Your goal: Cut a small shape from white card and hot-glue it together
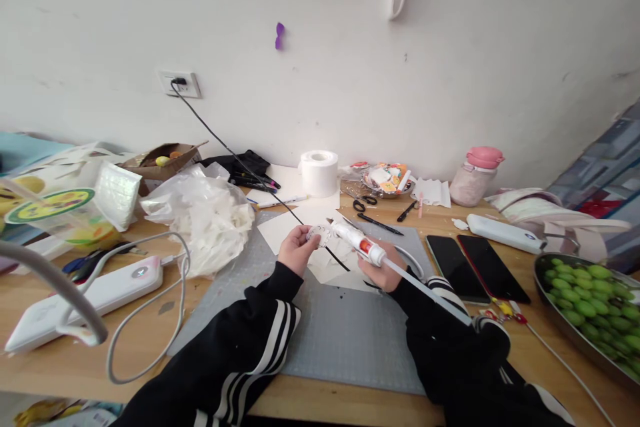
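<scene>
Pinched in my left hand (299, 249) is a small white piece with dark marks (319, 235), held over the sheets of white paper. My right hand (383, 268) is wrapped round a white and orange glue gun (357, 242), its nozzle pointing left, close to the white piece. A long pale glue stick (425, 290) sticks out of the gun's back toward the lower right. Under both hands lie white paper (280, 230) and a grey cutting mat (350, 340). A black cable (233, 153) runs from the wall socket down to the hands.
Left: a plastic bag (205, 213), a power bank (90, 300) with a looped cable and a lidded cup (55, 210). Behind: a white roll (319, 173), scissors (365, 204) and pens. Right: two phones (457, 267), a pink-lidded bottle (474, 180) and a bowl of green fruit (590, 300).
</scene>
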Available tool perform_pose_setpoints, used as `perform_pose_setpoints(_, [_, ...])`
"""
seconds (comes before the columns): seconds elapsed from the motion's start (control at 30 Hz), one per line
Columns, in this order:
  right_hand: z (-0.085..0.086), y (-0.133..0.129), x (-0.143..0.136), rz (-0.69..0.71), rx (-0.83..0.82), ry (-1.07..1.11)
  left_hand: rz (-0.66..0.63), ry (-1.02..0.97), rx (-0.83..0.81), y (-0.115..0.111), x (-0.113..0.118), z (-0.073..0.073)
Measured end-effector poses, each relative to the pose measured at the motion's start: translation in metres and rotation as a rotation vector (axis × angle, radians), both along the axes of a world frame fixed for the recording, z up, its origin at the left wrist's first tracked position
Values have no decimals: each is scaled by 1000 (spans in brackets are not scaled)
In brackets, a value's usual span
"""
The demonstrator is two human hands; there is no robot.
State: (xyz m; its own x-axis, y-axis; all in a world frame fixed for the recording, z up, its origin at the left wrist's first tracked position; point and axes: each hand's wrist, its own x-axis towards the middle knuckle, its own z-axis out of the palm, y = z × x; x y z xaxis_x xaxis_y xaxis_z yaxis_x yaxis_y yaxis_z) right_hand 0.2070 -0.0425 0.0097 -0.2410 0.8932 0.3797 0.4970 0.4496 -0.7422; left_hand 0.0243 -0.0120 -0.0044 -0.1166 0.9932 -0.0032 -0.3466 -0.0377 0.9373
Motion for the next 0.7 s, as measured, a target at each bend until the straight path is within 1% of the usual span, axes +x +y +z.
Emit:
perform_pose_setpoints(0.1, [-3, 2, 0, -39, -18, 76, 6, -3, -2, 0, 0, 0])
perform_pose_setpoints(0.2, [-9, 4, 1, -63, -94, 167, 19, -15, 7, 0, 0, 0])
perform_pose_setpoints(0.3, [-11, 4, 1, -23, -205, 265, 39, -31, 31, 0, 0, 0])
perform_pose_setpoints(0.4, [-7, 4, -1, 43, -283, 377, 63, -42, 54, -1, 0, -1])
perform_pose_setpoints(0.47, [-4, 5, -2, 53, -302, 451, 82, -45, 68, -1, -1, 0])
perform_pose_setpoints(0.57, [-3, 7, -2, 11, -298, 527, 108, -40, 90, -3, -1, 2])
perform_pose_setpoints(0.7, [-9, 10, 3, -44, -291, 517, 107, -21, 93, -6, -1, 6])
